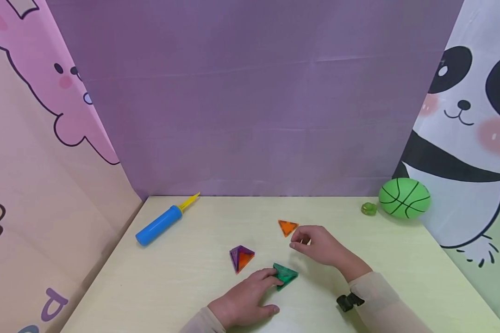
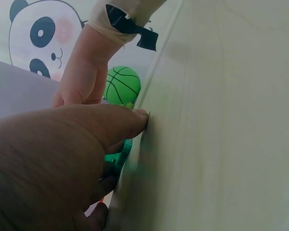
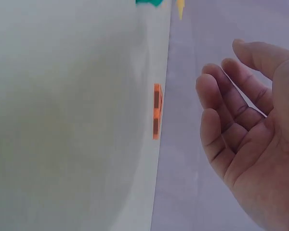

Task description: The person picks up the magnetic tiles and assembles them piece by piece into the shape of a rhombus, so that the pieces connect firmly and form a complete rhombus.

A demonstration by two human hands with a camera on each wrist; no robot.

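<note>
Left hand [image 1: 250, 297] is just resting relaxed fingers on the green triangular piece [image 1: 287, 276]; right hand [image 1: 320, 245] is loosely curled, holding nada, right beside the orange triangle tile [image 1: 288, 227] (purple-and-orange pyramid [image 1: 241, 257] sits further left).

There, back left, a blue pump [image 1: 159, 225] is spotted on the tabletop [image 1: 171, 286]; back right, a black-lined green ball [image 1: 404, 198] is seen.

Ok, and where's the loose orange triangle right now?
In the head view, the orange triangle lies a little right of centre on the table, just left of the right hand and farther back than the green triangle.
</note>
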